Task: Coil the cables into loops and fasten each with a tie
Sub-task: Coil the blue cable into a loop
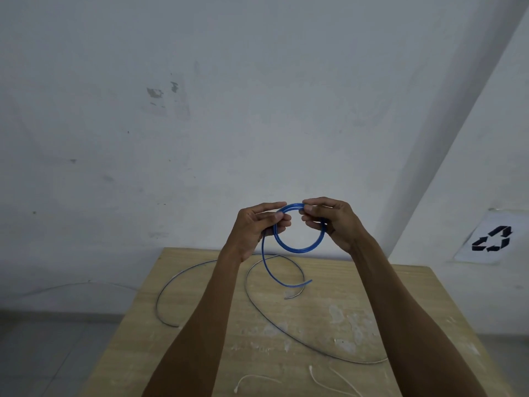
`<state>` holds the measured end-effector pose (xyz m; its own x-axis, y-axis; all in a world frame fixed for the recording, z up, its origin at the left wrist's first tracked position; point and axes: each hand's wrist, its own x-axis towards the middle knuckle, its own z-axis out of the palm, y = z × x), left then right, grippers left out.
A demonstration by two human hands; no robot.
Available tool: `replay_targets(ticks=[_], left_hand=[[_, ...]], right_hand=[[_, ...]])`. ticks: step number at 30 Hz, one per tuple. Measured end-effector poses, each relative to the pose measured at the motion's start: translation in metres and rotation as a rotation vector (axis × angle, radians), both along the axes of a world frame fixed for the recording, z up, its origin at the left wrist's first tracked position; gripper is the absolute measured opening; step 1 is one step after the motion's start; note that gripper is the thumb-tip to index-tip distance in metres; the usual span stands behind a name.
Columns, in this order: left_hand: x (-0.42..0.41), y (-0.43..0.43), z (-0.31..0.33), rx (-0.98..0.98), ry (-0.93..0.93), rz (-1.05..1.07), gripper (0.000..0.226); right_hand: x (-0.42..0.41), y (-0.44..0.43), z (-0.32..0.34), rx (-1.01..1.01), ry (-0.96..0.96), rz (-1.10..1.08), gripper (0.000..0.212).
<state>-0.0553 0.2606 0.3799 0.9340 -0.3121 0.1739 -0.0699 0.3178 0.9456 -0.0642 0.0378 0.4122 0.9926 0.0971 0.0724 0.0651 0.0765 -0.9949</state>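
A blue cable is wound into a small round coil held up in the air above the far end of the wooden table. My left hand pinches the coil's left side, and my right hand pinches its top right. A loose blue tail curves down from the left hand and ends free near the tabletop. A long grey cable lies uncoiled in wide loops across the table. Two white string ties lie at the table's near edge.
The table stands against a white wall. A paper sheet with a black recycling sign hangs on the wall at right. Grey floor shows at left.
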Motion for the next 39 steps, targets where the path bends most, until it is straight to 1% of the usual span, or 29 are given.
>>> replay_targets(ticks=[3, 5, 8, 14, 17, 20, 24, 27, 31, 36, 39], left_hand=[[0.002, 0.006, -0.002, 0.071, 0.016, -0.014, 0.024], [0.003, 0.008, -0.002, 0.104, 0.02, -0.001, 0.023], [0.006, 0.007, 0.0, 0.074, 0.011, 0.045, 0.021], [0.004, 0.006, 0.0, 0.081, 0.025, 0.035, 0.021], [0.005, 0.006, 0.002, 0.104, 0.018, 0.037, 0.021], [0.006, 0.007, 0.004, 0.133, 0.012, 0.023, 0.021], [0.006, 0.003, 0.006, 0.111, 0.015, 0.042, 0.017], [0.008, 0.0, 0.005, 0.114, 0.005, 0.08, 0.016], [0.009, 0.002, 0.003, 0.108, 0.039, 0.049, 0.017], [0.009, 0.004, 0.007, 0.143, 0.179, -0.014, 0.02], [0.01, 0.009, 0.01, 0.227, 0.15, -0.035, 0.02]], right_hand=[[-0.001, -0.001, 0.002, -0.109, -0.011, 0.003, 0.016], [-0.001, -0.001, 0.001, -0.136, -0.027, -0.003, 0.018], [-0.002, 0.0, 0.001, -0.123, -0.019, 0.023, 0.019], [0.002, -0.004, 0.006, -0.231, -0.055, 0.076, 0.016], [0.004, -0.003, 0.005, -0.244, -0.057, 0.056, 0.016], [0.003, -0.001, 0.004, -0.24, -0.08, 0.03, 0.02], [0.002, 0.001, 0.002, -0.172, -0.079, -0.013, 0.016], [0.003, 0.003, 0.0, -0.153, -0.085, 0.001, 0.019], [0.003, 0.002, -0.001, -0.22, -0.101, 0.019, 0.018], [0.003, 0.002, -0.004, -0.274, -0.154, 0.003, 0.016], [0.004, 0.0, -0.007, -0.297, -0.166, 0.01, 0.016]])
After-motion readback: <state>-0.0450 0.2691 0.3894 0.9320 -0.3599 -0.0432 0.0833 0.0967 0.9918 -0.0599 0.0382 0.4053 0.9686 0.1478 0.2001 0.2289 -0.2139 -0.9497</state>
